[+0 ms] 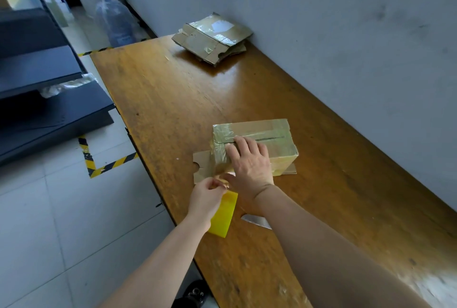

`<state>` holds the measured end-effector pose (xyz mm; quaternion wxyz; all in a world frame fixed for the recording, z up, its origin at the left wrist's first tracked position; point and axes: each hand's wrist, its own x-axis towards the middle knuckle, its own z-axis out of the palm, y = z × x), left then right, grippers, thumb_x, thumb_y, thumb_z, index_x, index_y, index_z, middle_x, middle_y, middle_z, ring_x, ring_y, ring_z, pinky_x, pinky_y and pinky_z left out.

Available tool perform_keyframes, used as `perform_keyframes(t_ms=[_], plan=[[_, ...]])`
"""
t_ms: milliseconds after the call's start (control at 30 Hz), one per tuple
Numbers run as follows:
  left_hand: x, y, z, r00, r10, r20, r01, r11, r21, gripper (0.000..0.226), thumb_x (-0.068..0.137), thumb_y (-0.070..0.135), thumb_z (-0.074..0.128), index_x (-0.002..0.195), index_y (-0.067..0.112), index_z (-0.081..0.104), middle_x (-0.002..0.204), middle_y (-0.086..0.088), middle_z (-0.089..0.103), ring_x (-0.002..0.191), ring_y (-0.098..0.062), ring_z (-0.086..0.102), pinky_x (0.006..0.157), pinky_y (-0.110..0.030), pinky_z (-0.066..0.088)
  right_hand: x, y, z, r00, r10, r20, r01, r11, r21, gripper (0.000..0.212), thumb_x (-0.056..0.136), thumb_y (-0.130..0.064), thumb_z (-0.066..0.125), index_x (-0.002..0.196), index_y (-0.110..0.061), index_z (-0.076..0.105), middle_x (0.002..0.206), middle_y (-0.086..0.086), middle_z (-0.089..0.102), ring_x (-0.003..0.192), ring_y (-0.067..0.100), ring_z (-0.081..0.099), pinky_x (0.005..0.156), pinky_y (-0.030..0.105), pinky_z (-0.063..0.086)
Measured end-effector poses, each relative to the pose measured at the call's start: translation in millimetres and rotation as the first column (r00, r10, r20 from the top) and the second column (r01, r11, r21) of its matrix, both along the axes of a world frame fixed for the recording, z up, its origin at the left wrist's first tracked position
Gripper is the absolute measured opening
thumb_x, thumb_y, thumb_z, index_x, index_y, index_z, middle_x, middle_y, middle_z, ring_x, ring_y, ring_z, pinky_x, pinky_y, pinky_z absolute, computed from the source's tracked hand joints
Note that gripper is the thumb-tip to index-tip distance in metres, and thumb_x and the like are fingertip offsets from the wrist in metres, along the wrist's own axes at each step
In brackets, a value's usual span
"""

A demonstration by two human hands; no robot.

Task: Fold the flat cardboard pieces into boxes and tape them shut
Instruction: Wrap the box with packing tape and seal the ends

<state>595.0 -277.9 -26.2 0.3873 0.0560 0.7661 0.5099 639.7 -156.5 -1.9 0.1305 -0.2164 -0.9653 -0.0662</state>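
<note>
Centrally in the frame, the cardboard box [269, 145] stands on the wooden surface [173, 100], its top and left end already glossy with clear tape [218, 159]. One unfolded flap [201, 166] juts flat onto the surface from its lower left end. The right hand [249, 162] lies over the box's near left corner, fingers straight and spread on the taped top, so its grip is open and merely presses. The thumb points down toward the other hand. Just below and left of the box, the left hand [206, 199] has its grip closed in a pinch, thumb against fingertips, on the loose end of the tape running down from the box's end. This spot is blurred, so the exact hold is hard to read.

Under the left hand lies a yellow block-shaped object [223, 216]. A knife blade [256, 221] shows beside it, partly hidden by the right forearm. Toward the upper middle, against the grey wall [346, 35], sits a stack of flattened cardboard pieces [212, 38]. At the upper left a large water bottle [115, 21] stands on the tiled floor, with dark shelves [37, 73] along the left edge.
</note>
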Motion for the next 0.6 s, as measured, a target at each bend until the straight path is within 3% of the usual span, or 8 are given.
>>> perform_keyframes(t_ms=[233, 333, 400, 467, 600], plan=[[-8, -6, 1, 0.999, 0.007, 0.052, -0.008, 1.000, 0.010, 0.007, 0.095, 0.027, 0.059, 0.089, 0.024, 0.062, 0.095, 0.001, 0.063, 0.090, -0.021, 0.058, 0.068, -0.030, 0.047, -1, -2, 1, 0.999, -0.009, 0.039, 0.009, 1.000, 0.003, 0.072, 0.050, -0.040, 0.091, 0.107, -0.020, 0.052, 0.115, 0.006, 0.055, 0.105, 0.028, 0.050, 0.086, 0.041, 0.045], [-8, -8, 3, 0.998, -0.023, 0.051, 0.022, 1.000, 0.014, 0.007, 0.097, 0.028, 0.055, 0.093, 0.026, 0.060, 0.099, 0.000, 0.063, 0.093, -0.021, 0.059, 0.074, -0.032, 0.050, 7, -2, 0, 0.998, -0.003, 0.063, 0.005, 1.000, -0.029, 0.076, 0.059, -0.028, 0.088, 0.123, -0.021, 0.047, 0.131, 0.006, 0.051, 0.123, 0.028, 0.046, 0.102, 0.042, 0.040], [-6, -9, 7, 0.997, -0.024, 0.073, 0.021, 0.999, 0.042, 0.013, 0.098, 0.034, 0.052, 0.093, 0.025, 0.059, 0.098, 0.000, 0.064, 0.090, -0.019, 0.060, 0.069, -0.029, 0.048, 13, -5, 0, 0.997, 0.012, 0.078, -0.005, 0.996, -0.086, 0.080, 0.069, -0.019, 0.081, 0.137, -0.022, 0.038, 0.147, 0.007, 0.040, 0.139, 0.028, 0.032, 0.114, 0.042, 0.027], [-5, -8, 11, 0.996, -0.008, 0.093, 0.003, 0.998, 0.059, 0.023, 0.097, 0.043, 0.050, 0.092, 0.022, 0.058, 0.094, 0.000, 0.064, 0.086, -0.017, 0.060, 0.065, -0.027, 0.045, 18, -8, 2, 0.998, 0.013, 0.068, -0.003, 0.991, -0.136, 0.078, 0.075, -0.014, 0.074, 0.142, -0.021, 0.034, 0.154, 0.007, 0.033, 0.145, 0.027, 0.023, 0.117, 0.040, 0.016], [-1, -7, 13, 1.000, -0.001, 0.023, 0.000, 0.999, 0.033, 0.028, 0.093, 0.042, 0.058, 0.083, 0.016, 0.054, 0.093, -0.006, 0.064, 0.087, -0.023, 0.059, 0.074, -0.035, 0.048, 23, -13, 10, 0.997, 0.007, 0.073, 0.007, 0.981, -0.191, 0.073, 0.080, -0.017, 0.070, 0.144, -0.022, 0.035, 0.157, 0.007, 0.028, 0.146, 0.027, 0.019, 0.117, 0.039, 0.014]])
